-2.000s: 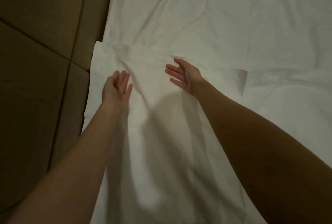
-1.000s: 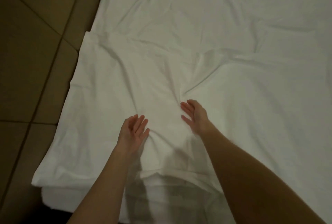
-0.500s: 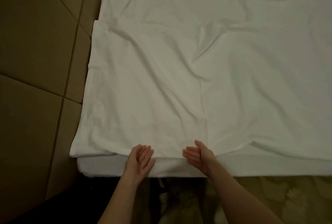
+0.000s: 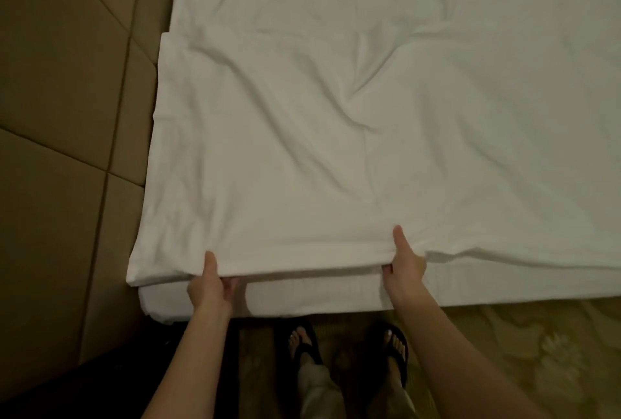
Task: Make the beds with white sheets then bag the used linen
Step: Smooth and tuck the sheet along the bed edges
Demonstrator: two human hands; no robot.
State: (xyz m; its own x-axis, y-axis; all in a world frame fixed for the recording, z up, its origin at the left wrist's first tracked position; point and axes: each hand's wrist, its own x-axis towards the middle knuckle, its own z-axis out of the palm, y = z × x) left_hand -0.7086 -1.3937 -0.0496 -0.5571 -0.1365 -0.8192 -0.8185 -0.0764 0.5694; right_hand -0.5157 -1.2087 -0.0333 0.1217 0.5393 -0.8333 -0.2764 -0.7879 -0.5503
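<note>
Head view, dim warm light; white sheet [image 4: 302,156] lies folded in a rectangular panel over the near left corner of the bed [image 4: 504,49], cloth matte, soft, creased in long shallow wrinkles running toward the centre; folded near edge straight, overhanging the mattress side [image 4: 319,297] slightly. Left hand [image 4: 210,284] grips that near edge: thumb flat on top, fingers curled underneath, cloth pinched between; right hand [image 4: 403,270] holds the same edge further right, same pinch, thumb on top; the two hands well apart along the hem. Padded wall panels [image 4: 67,116] at left, tan, smooth, with stitched seams; patterned carpet [image 4: 537,351] below; feet in dark flip-flops [image 4: 349,351] just beside the mattress foot.
</note>
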